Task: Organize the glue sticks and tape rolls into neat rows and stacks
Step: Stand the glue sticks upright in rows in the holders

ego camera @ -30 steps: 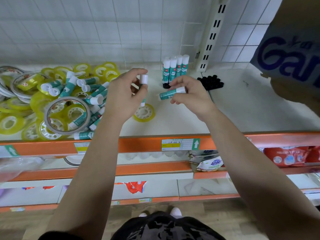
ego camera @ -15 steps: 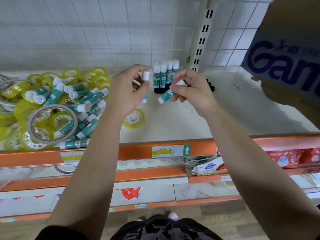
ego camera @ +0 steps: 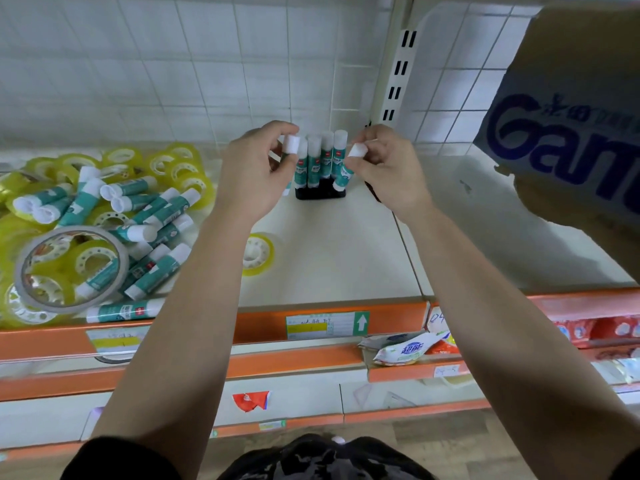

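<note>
Orange shelf edge is nearest, then bare white shelf with one tape roll, in front of the standing glue sticks. To their left lies the messy pile. Just left of them the left hand pinches a glue stick; just right, the right hand pinches a tilted glue stick.

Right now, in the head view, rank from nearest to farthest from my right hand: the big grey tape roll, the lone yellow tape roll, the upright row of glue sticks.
1. upright row of glue sticks, standing just left of the right hand.
2. lone yellow tape roll, lying flat, nearer you and further left.
3. big grey tape roll, at the far left of the view.
</note>
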A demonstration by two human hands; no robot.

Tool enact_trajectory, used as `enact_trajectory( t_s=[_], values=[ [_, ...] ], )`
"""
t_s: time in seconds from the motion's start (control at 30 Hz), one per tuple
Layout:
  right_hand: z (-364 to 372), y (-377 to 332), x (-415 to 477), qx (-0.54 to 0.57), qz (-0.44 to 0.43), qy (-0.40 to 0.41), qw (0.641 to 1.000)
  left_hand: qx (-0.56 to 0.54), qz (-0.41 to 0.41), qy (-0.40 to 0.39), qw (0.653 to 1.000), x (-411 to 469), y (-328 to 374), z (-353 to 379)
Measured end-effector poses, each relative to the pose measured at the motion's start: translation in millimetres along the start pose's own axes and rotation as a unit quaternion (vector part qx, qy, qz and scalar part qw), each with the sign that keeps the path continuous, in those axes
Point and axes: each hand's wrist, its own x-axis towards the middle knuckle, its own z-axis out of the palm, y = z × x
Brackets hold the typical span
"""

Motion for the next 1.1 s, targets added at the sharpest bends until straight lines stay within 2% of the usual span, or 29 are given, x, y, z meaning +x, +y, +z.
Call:
enact_trajectory(
  t_s=[0.3,0.6,1.1],
  values=[
    [13.3,5.4,18.5,-0.121,-0.083,0.058,0.987,-0.018,0.001,0.053,0.998,-10.6,-18.5,6.6],
    [29.9,17.0,25.5,-0.181,-0.154,0.083,0.968,-0.013,-0.009,0.062,0.998,-17.2,-30.0,6.9],
    [36.1,22.1,31.3,-0.199,-0.122,0.051,0.971,-0.017,-0.013,0.057,0.998,-14.4,-32.2,8.9]
  ],
)
